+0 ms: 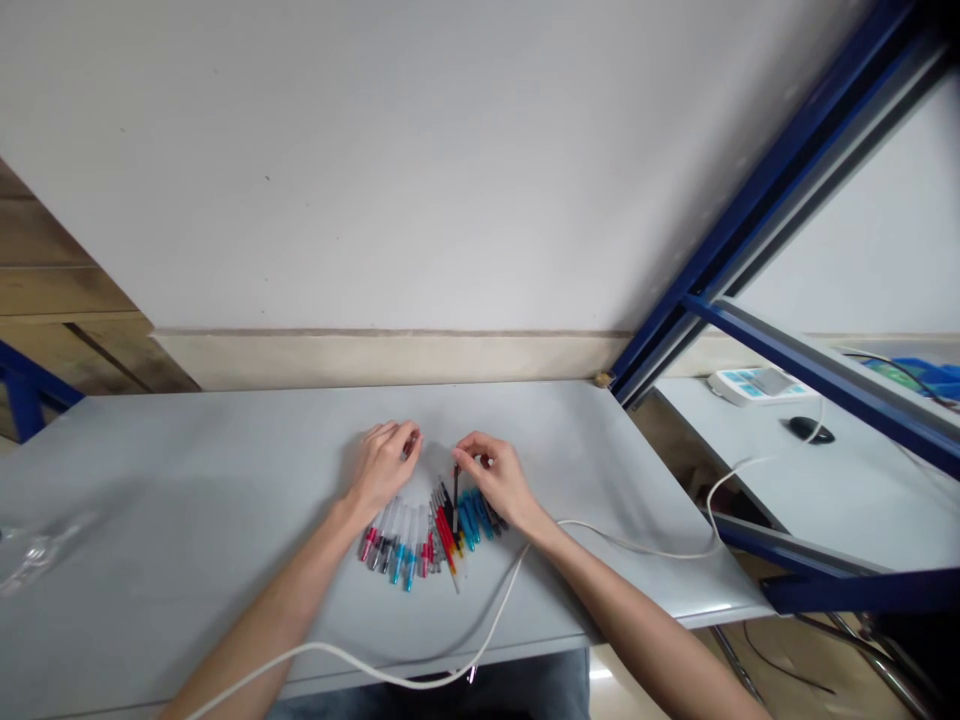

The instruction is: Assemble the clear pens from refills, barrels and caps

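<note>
Clear pen barrels with red, dark and blue ends [397, 540] lie in a fanned row on the grey table [187, 510]. Beside them are red and black refills [445, 532], and to their right several blue pen parts [472, 518]. My right hand [496, 478] pinches the top of a dark refill [455, 500], which points down over the pile. Just behind the clear barrels, my left hand [386, 458] rests with curled fingers; something small and dark may be between the fingertips, but it is too small to name.
A white cable [517, 570] crosses the front of the table and passes by my right forearm. Clear plastic [37, 555] lies at the far left. A blue metal frame [750, 210] stands at the right, with a black mouse [811, 430] on another table beyond.
</note>
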Tool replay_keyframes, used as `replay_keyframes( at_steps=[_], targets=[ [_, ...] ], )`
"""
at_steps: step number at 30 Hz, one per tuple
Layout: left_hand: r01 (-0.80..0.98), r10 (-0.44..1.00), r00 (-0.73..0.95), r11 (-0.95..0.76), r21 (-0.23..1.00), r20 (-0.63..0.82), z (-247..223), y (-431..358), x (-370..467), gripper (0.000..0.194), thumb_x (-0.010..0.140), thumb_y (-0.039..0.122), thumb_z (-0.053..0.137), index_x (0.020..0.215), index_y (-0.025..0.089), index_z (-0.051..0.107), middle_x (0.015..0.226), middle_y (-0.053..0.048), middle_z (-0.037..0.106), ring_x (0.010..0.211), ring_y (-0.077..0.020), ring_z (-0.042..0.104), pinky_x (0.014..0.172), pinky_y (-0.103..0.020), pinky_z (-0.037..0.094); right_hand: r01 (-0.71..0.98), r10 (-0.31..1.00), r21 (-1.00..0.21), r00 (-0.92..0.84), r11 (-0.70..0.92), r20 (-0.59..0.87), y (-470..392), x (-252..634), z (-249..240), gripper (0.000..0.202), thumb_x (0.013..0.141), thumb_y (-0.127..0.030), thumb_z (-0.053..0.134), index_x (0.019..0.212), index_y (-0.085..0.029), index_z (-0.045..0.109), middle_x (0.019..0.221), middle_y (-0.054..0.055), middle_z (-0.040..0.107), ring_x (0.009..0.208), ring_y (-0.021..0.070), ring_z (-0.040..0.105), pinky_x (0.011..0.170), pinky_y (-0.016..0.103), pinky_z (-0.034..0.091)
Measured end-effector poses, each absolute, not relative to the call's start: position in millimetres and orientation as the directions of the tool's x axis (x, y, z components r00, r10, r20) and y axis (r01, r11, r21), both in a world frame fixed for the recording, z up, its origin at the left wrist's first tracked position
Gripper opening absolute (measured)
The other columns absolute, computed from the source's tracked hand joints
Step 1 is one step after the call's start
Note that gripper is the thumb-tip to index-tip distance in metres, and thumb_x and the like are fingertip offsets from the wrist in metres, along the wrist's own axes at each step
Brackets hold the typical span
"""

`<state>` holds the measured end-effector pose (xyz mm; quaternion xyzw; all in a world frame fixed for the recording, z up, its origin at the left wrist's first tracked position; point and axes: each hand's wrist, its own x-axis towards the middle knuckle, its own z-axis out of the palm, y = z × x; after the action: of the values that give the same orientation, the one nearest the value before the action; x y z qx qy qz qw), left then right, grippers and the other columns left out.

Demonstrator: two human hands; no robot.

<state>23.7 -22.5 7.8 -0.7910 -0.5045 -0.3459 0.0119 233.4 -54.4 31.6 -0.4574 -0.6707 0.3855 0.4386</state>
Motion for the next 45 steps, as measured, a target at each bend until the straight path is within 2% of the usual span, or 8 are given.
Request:
replay_keyframes(
  at_steps=[7,12,15,17,21,28,38,45],
  targets=[
    [0.793,0.763,0.280,-0.526,0.307,0.582,13,-22,22,0.016,0.097,0.026,0.052,0.085,0.022,0.062,0.073,-0.001,0.062,0.073,-0.0181,0.059,0.075,-0.030,0.042,0.374,0.906,-0.826,-0.204,0.422,0.370,-55,234,33,0.015,0.092,-0.027,0.060,0.081,-0.018,0.065,0.071,-0.002,0.064,0.065,0.0129,0.055,0.066,0.024,0.040],
    [0.807,0.782,0.214,-0.479,0.345,0.585,27,-24,11,0.015,0.095,0.026,0.051,0.084,0.022,0.060,0.072,0.000,0.059,0.071,-0.0169,0.058,0.074,-0.028,0.042,0.537,0.879,-0.696,-0.270,0.477,0.394,-58,227,25,0.009,0.087,-0.014,0.059,0.079,-0.019,0.061,0.075,0.000,0.062,0.075,0.0150,0.056,0.072,0.024,0.041],
    [0.828,0.878,0.152,-0.364,0.426,0.455,32,-32,0,0.013,0.093,0.028,0.052,0.082,0.023,0.058,0.072,0.001,0.059,0.068,-0.0153,0.057,0.069,-0.026,0.041,0.694,0.882,-0.546,-0.346,0.470,0.321,-57,225,21,0.012,0.083,-0.010,0.059,0.075,-0.019,0.060,0.069,0.000,0.061,0.073,0.0161,0.052,0.075,0.025,0.039],
    [0.863,0.925,0.164,-0.303,0.404,0.344,32,-41,-9,0.013,0.092,0.029,0.052,0.082,0.023,0.058,0.072,0.001,0.059,0.067,-0.0159,0.057,0.066,-0.026,0.038,0.736,0.882,-0.487,-0.375,0.471,0.287,-56,226,20,0.016,0.083,-0.011,0.060,0.070,-0.019,0.058,0.064,-0.001,0.058,0.068,0.0158,0.047,0.076,0.027,0.038],
    [0.915,0.960,0.195,-0.251,0.317,0.199,27,-60,-25,0.015,0.092,0.030,0.048,0.083,0.024,0.058,0.074,0.000,0.060,0.069,-0.0170,0.057,0.063,-0.027,0.035,0.732,0.868,-0.467,-0.407,0.495,0.284,-56,229,22,0.025,0.091,-0.015,0.058,0.066,-0.019,0.056,0.064,0.000,0.056,0.070,0.0168,0.045,0.075,0.027,0.035],
    [0.901,0.974,0.207,-0.225,0.372,0.090,18,-76,-32,0.019,0.095,0.034,0.045,0.081,0.024,0.055,0.070,0.002,0.061,0.065,-0.0159,0.056,0.062,-0.026,0.033,0.725,0.847,-0.438,-0.441,0.531,0.297,-55,234,29,0.028,0.099,-0.017,0.052,0.071,-0.018,0.058,0.071,0.003,0.060,0.075,0.0179,0.048,0.076,0.028,0.034],
    [0.886,0.963,0.231,-0.266,0.381,0.135,17,-73,-33,0.020,0.098,0.035,0.041,0.093,0.026,0.058,0.076,0.002,0.065,0.068,-0.0169,0.059,0.065,-0.026,0.036,0.621,0.746,-0.418,-0.590,0.664,0.309,-56,228,24,0.008,0.094,-0.019,0.063,0.088,-0.017,0.068,0.082,0.003,0.065,0.079,0.0174,0.052,0.082,0.027,0.037],
    [0.857,0.957,0.231,-0.286,0.428,0.176,30,-36,-23,0.021,0.100,0.037,0.041,0.096,0.027,0.059,0.069,0.003,0.065,0.065,-0.0166,0.061,0.062,-0.025,0.034,0.763,0.769,-0.119,-0.610,0.635,0.189,-57,198,28,0.023,0.101,-0.026,0.052,0.089,-0.015,0.068,0.087,0.008,0.070,0.081,0.0204,0.057,0.086,0.032,0.040]
  ],
)
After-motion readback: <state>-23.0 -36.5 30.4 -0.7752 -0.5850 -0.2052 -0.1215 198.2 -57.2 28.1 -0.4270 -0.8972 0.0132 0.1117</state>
